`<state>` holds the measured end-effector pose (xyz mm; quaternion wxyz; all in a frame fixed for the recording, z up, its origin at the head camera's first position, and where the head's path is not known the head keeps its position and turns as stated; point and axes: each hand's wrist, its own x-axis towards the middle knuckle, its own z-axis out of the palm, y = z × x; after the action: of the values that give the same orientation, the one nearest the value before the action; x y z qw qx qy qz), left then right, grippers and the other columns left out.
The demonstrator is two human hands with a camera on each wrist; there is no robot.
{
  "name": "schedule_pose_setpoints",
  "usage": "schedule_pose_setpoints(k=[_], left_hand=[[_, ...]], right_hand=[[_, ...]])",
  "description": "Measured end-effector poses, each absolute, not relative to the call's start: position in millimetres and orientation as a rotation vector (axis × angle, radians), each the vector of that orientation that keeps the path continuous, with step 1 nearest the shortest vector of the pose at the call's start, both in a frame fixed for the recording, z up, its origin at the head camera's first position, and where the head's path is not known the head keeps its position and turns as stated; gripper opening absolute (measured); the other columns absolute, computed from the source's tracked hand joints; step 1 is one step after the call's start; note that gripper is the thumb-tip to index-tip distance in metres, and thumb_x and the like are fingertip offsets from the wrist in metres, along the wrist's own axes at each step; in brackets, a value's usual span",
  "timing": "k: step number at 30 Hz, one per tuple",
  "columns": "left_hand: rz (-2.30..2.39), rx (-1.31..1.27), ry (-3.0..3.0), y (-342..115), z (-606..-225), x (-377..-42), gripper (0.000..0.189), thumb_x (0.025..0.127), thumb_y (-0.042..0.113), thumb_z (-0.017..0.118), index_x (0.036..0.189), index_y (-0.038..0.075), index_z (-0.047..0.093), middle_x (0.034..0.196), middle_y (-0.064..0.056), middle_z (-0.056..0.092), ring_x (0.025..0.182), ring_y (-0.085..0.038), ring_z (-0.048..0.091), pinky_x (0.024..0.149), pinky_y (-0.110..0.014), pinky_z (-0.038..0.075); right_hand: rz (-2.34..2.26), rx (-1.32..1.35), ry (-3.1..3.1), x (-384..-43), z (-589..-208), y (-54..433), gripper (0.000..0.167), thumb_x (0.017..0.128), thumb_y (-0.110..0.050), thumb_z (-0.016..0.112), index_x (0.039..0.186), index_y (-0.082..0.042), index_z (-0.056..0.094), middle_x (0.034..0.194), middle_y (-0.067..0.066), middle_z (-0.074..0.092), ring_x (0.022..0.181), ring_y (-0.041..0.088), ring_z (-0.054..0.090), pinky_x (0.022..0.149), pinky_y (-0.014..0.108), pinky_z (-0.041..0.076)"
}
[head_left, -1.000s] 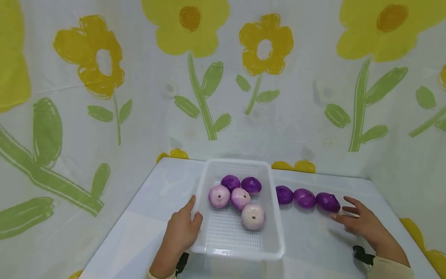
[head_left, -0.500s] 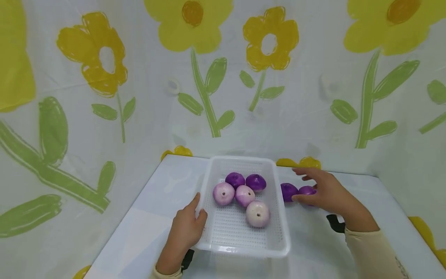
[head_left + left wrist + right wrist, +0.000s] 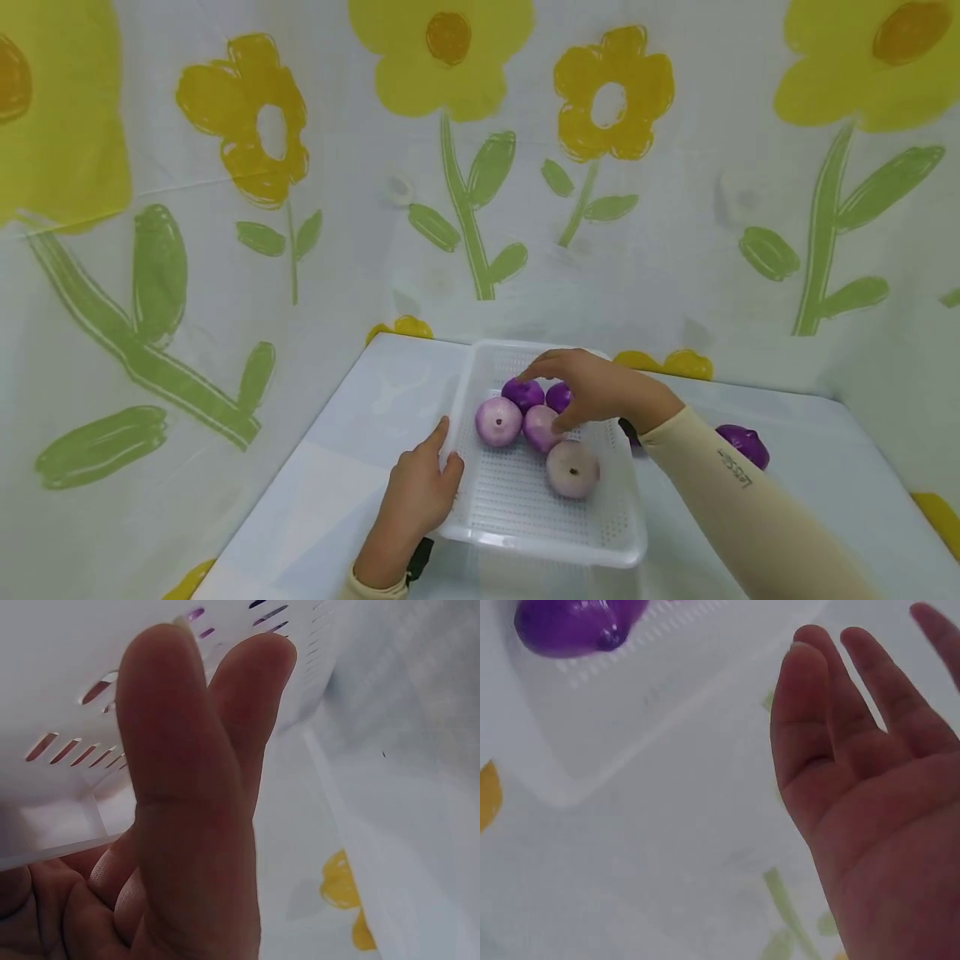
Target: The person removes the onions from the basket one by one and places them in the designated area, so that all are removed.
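Observation:
A white perforated plastic basket [image 3: 547, 550] holds several onions, among them a pale one [image 3: 573, 470], two pinkish ones and two deep purple ones. My left hand [image 3: 423, 483] holds the basket's left side; in the left wrist view the thumb [image 3: 176, 750] lies by the slotted wall and curled fingers sit low beside it. Over the onions hovers my right hand [image 3: 588, 392], its fingers spread and bent, partly hiding a purple onion [image 3: 558, 396]. The right wrist view shows no onion between the thumb [image 3: 802, 697] and the other fingers.
On the table right of the basket lies a purple onion [image 3: 742, 446]. Another dark onion [image 3: 632, 433] is mostly hidden behind the right wrist. The white table [image 3: 337, 454] is backed by a flower-print cloth [image 3: 360, 267].
My right hand has swept left from the row of onions on the table to above the basket. My left hand stays at the basket. The whole head view has shifted slightly.

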<state>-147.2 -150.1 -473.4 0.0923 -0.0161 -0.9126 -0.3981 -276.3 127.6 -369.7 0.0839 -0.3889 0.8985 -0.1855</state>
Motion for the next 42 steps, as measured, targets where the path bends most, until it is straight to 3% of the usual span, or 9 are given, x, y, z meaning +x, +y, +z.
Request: schedule_pose_setpoints(k=[7,16,20,25,34,42], left_hand=[[-1.200,-0.039,-2.722,-150.7,-473.1,-146.4,0.060,0.102,0.021,0.057,0.159,0.003,0.046,0.045,0.010,0.037,0.038,-0.004,0.024,0.035,-0.027,0.033],[-1.175,-0.047,-2.729,-150.8,-474.6,-147.2,0.060,0.102,0.020,0.058,0.158,0.001,0.047,0.048,0.008,0.041,0.040,-0.005,0.024,0.036,-0.029,0.033],[-1.183,-0.056,-2.731,-151.0,-474.1,-147.1,0.059,0.103,0.019,0.058,0.158,0.001,0.046,0.051,0.007,0.044,0.041,-0.005,0.027,0.037,-0.029,0.035],[-1.172,-0.057,-2.716,-151.3,-472.6,-147.2,0.059,0.102,0.017,0.059,0.158,0.001,0.047,0.051,0.008,0.038,0.043,-0.005,0.024,0.038,-0.030,0.032],[-1.152,-0.065,-2.723,-149.5,-470.8,-148.2,0.059,0.101,0.017,0.059,0.157,0.000,0.048,0.055,0.002,0.044,0.047,-0.008,0.023,0.040,-0.032,0.033],[-1.170,-0.059,-2.724,-151.3,-472.2,-148.2,0.059,0.102,0.016,0.059,0.158,0.000,0.047,0.053,0.005,0.040,0.044,-0.007,0.021,0.038,-0.031,0.031]], right_hand=[[-0.572,-1.135,2.564,-296.9,-388.3,100.3,0.074,0.074,-0.005,0.094,0.139,-0.032,0.071,0.140,-0.010,0.064,0.133,0.021,0.057,0.104,0.041,0.050],[-0.566,-1.150,2.498,-295.7,-402.1,77.7,0.081,0.068,0.010,0.088,0.140,-0.024,0.072,0.136,-0.008,0.068,0.125,0.020,0.062,0.106,0.042,0.048],[-0.451,-1.125,2.545,-292.3,-408.7,68.0,0.079,0.069,0.006,0.090,0.137,-0.028,0.073,0.130,-0.016,0.070,0.120,0.012,0.063,0.105,0.040,0.049],[-0.380,-1.038,2.572,-289.3,-413.3,57.4,0.078,0.069,0.004,0.090,0.136,-0.033,0.073,0.126,-0.021,0.070,0.114,0.006,0.062,0.105,0.039,0.049],[-0.322,-1.051,2.554,-293.1,-425.4,53.1,0.080,0.071,0.005,0.092,0.140,-0.029,0.071,0.127,-0.018,0.070,0.103,0.005,0.061,0.098,0.031,0.050],[-0.317,-1.043,2.569,-292.8,-425.8,50.0,0.080,0.069,0.003,0.094,0.140,-0.026,0.070,0.126,-0.016,0.070,0.102,0.006,0.062,0.095,0.031,0.052]])
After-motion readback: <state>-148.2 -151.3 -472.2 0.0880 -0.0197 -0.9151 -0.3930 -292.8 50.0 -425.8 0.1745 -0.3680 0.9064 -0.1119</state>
